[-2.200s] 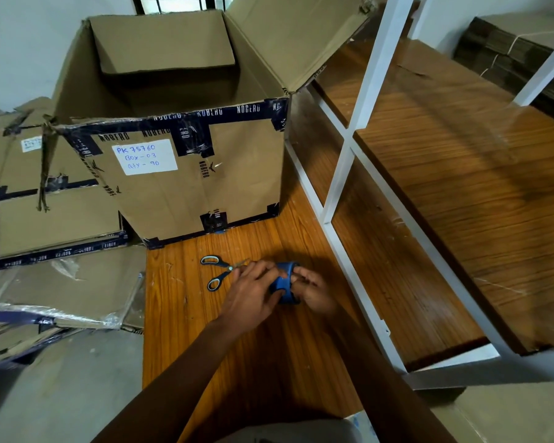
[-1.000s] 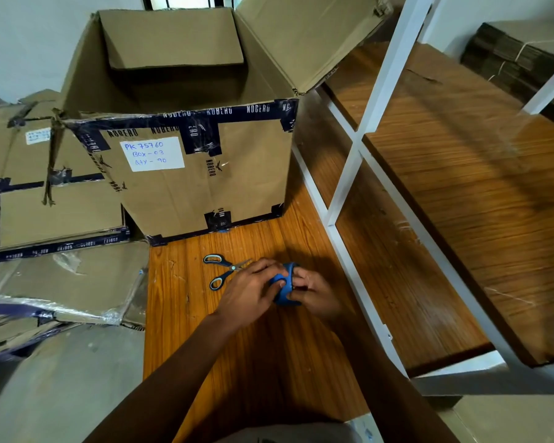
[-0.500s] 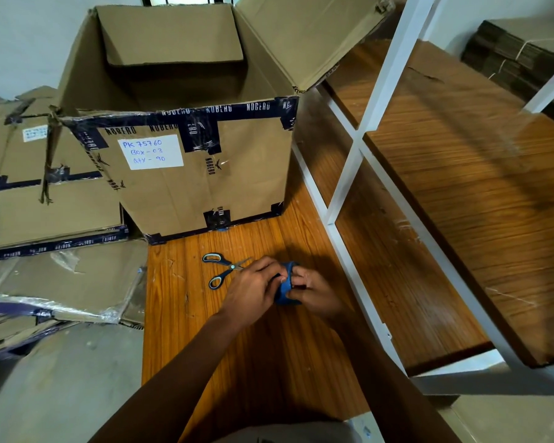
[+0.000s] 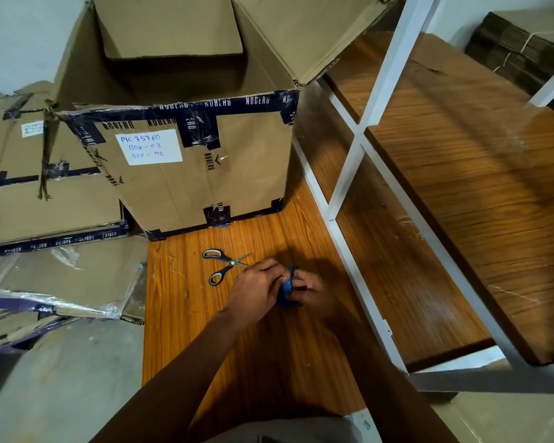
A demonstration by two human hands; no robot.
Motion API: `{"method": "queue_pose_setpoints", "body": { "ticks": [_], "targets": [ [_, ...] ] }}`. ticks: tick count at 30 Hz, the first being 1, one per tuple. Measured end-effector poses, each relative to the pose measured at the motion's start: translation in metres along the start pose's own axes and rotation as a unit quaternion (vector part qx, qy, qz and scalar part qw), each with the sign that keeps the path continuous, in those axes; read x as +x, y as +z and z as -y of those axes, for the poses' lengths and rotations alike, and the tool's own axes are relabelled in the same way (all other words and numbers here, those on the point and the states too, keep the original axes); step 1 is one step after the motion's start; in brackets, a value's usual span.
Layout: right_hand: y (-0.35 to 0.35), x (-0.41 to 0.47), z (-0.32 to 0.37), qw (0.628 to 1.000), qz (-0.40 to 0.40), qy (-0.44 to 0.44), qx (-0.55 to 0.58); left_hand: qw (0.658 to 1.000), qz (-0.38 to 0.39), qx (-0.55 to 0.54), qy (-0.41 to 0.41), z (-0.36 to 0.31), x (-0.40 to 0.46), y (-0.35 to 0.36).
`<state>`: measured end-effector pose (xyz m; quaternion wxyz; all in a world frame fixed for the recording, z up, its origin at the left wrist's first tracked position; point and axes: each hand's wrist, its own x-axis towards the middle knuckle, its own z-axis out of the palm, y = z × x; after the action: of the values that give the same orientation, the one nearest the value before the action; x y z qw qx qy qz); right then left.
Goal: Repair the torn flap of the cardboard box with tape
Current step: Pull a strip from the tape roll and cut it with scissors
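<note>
A large open cardboard box (image 4: 186,187) with dark printed tape along its edges stands on the wooden table (image 4: 224,346); its flaps stand up and a frayed strip hangs at its left front corner (image 4: 45,155). In front of the box, both hands hold a small roll of blue tape (image 4: 288,290) just above the table. My left hand (image 4: 256,289) grips the roll from the left with fingers on its rim. From the right, my right hand (image 4: 311,289) pinches the roll. Scissors (image 4: 226,265) with blue-grey handles lie just left of my hands.
Flattened cardboard boxes (image 4: 45,212) are stacked left of the table, some wrapped in plastic film. A white metal shelf frame (image 4: 352,174) with wooden shelves (image 4: 480,174) stands close on the right. Bundled cardboard (image 4: 522,43) sits on the far shelf.
Both hands stay on the blue tape roll at the same spot, fingers shifting slightly on its rim. The view has tilted a little; box and scissors have not moved.
</note>
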<state>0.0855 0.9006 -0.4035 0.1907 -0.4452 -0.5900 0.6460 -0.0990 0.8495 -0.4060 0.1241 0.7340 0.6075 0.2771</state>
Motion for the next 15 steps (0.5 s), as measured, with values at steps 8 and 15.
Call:
{"method": "queue_pose_setpoints", "body": {
  "ticks": [8,15],
  "targets": [
    [-0.006,0.001,0.000,1.000,0.011,0.009,-0.007,1.000,-0.001,-0.011,-0.019,0.001,0.001,0.006],
    [-0.006,-0.003,-0.006,0.999,0.017,0.014,-0.033,0.997,0.046,-0.008,-0.067,0.007,0.024,-0.002]
  ]
}}
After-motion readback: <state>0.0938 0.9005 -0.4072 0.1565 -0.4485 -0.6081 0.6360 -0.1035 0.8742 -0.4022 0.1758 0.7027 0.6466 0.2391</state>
